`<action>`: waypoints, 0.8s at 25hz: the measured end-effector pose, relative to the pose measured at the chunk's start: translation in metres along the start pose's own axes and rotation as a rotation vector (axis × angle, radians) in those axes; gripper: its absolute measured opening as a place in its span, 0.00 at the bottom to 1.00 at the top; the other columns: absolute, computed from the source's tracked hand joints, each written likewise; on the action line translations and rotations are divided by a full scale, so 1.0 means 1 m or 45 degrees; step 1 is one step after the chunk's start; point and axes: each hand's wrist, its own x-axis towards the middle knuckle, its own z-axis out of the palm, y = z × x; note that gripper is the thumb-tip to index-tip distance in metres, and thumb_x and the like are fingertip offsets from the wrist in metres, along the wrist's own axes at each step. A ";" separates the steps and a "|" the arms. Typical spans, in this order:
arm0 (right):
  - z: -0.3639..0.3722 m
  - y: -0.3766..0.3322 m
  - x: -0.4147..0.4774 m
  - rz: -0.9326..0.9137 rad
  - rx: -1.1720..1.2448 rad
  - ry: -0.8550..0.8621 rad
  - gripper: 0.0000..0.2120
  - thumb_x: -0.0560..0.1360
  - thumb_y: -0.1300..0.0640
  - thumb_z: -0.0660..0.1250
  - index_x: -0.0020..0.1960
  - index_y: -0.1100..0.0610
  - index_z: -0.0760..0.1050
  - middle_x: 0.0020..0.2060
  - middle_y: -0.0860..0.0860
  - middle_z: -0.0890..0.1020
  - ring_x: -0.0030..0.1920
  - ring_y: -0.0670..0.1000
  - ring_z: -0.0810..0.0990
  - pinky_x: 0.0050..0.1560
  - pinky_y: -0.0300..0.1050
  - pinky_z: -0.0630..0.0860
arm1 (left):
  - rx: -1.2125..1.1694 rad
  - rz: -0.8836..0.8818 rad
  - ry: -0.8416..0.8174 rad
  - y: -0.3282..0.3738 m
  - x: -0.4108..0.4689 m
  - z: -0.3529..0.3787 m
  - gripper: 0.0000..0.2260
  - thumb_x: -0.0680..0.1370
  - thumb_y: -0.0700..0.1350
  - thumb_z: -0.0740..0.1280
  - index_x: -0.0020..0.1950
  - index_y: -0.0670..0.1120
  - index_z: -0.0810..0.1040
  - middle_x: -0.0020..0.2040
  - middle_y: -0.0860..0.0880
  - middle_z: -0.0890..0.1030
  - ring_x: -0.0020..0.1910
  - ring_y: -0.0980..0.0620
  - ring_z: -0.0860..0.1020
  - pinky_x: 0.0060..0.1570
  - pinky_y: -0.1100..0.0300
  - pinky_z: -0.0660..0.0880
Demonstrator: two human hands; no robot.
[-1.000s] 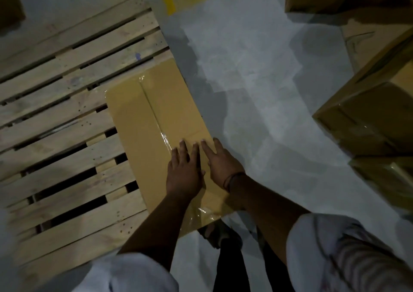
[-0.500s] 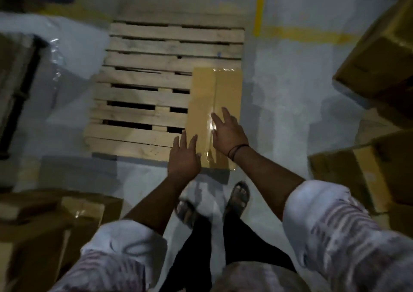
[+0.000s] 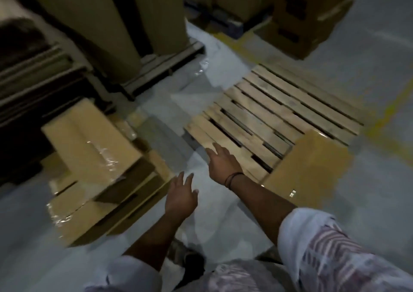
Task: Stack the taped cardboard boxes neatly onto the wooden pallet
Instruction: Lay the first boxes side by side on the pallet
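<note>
Lifted left hand [image 3: 181, 196] and right hand [image 3: 222, 162] off the taped box [image 3: 312, 164] since half a second ago. Holding nothing now, fingers loosely spread on both. Hovering the left above pale floor [image 3: 223, 220], the right over the near left edge of the wooden pallet [image 3: 279, 111]. Left that box flat on its near right corner. Facing a pile of boxes [image 3: 89, 148] at left.

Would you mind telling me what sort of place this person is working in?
Most likely a warehouse or packing floor: a wooden pallet lies on a grey floor with yellow line markings, and taped cardboard boxes are piled nearby.
</note>
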 end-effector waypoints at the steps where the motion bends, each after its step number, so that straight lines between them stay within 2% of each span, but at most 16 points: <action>1: 0.010 -0.036 0.013 -0.054 0.001 -0.001 0.25 0.81 0.55 0.59 0.77 0.53 0.61 0.79 0.56 0.57 0.75 0.62 0.61 0.67 0.61 0.69 | -0.025 -0.037 0.034 -0.038 -0.006 -0.017 0.27 0.84 0.54 0.60 0.82 0.50 0.59 0.81 0.41 0.60 0.79 0.38 0.59 0.76 0.47 0.59; 5: 0.050 -0.168 0.045 -0.167 0.049 -0.071 0.25 0.81 0.53 0.60 0.78 0.53 0.61 0.78 0.56 0.60 0.75 0.60 0.63 0.69 0.57 0.69 | -0.131 -0.234 0.200 -0.181 -0.040 -0.079 0.26 0.82 0.51 0.63 0.80 0.49 0.64 0.79 0.43 0.65 0.76 0.39 0.64 0.73 0.47 0.63; 9: 0.072 -0.257 0.065 -0.292 0.038 -0.128 0.25 0.80 0.52 0.63 0.76 0.52 0.64 0.76 0.56 0.63 0.73 0.61 0.66 0.70 0.56 0.69 | -0.282 -0.458 0.276 -0.278 -0.058 -0.109 0.27 0.82 0.54 0.63 0.80 0.53 0.63 0.80 0.44 0.63 0.77 0.39 0.63 0.75 0.43 0.63; 16: 0.081 -0.321 0.122 -0.398 -0.164 -0.212 0.26 0.80 0.51 0.63 0.77 0.51 0.63 0.78 0.54 0.61 0.73 0.60 0.65 0.70 0.57 0.68 | -0.568 -0.650 0.345 -0.337 -0.057 -0.111 0.29 0.80 0.54 0.67 0.80 0.53 0.63 0.79 0.45 0.65 0.76 0.41 0.64 0.74 0.43 0.66; 20: 0.089 -0.335 0.177 -0.398 -0.200 -0.200 0.26 0.80 0.50 0.63 0.76 0.50 0.63 0.78 0.55 0.60 0.76 0.59 0.60 0.73 0.59 0.65 | -0.606 -0.696 0.320 -0.361 -0.031 -0.110 0.29 0.80 0.54 0.66 0.80 0.53 0.62 0.79 0.45 0.65 0.77 0.41 0.63 0.74 0.43 0.66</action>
